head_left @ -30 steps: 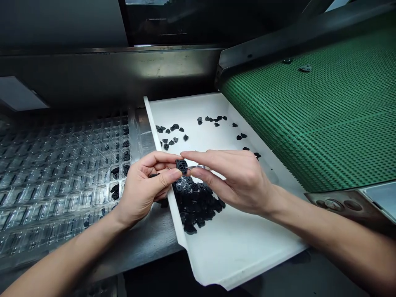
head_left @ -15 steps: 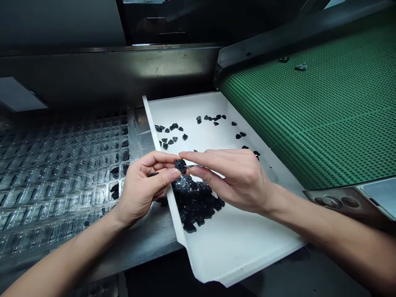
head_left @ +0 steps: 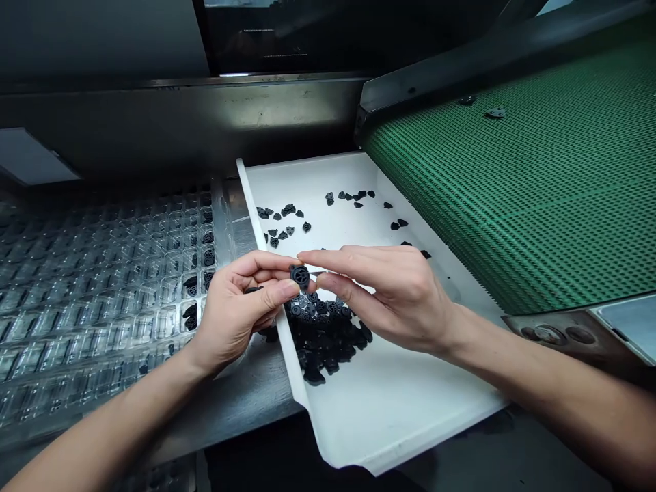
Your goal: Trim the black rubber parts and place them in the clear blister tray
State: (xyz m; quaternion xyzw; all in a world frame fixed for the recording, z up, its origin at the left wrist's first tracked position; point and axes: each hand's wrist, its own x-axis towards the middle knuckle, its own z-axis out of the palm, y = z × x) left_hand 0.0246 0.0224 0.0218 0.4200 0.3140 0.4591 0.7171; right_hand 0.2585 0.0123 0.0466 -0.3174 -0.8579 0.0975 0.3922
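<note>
Between its thumb and index finger, my left hand [head_left: 243, 301] pinches a small black plastic part [head_left: 300, 275] with a round, spoked face. A second dark piece [head_left: 253, 290] shows by its curled fingers. My right hand [head_left: 389, 301] has its index fingertip against the top of the pinched part. A thin metal tool [head_left: 322, 275], mostly hidden, sits between that hand's thumb and fingers; its kind cannot be made out. Below both hands, a heap of similar black parts [head_left: 333, 342] lies in a white tray [head_left: 404, 403].
Left of the tray are clear plastic blister trays [head_left: 102, 294], with black parts in some right-hand pockets. More black pieces [head_left: 357, 196] lie scattered at the tray's far end. A green conveyor belt [head_left: 538, 198] on the right carries a couple of small pieces [head_left: 495, 113].
The thin metal tool has shifted slightly at the pinched part, and less of it shows. The pieces on the green belt have moved a little left. Both hands stay nearly in place.
</note>
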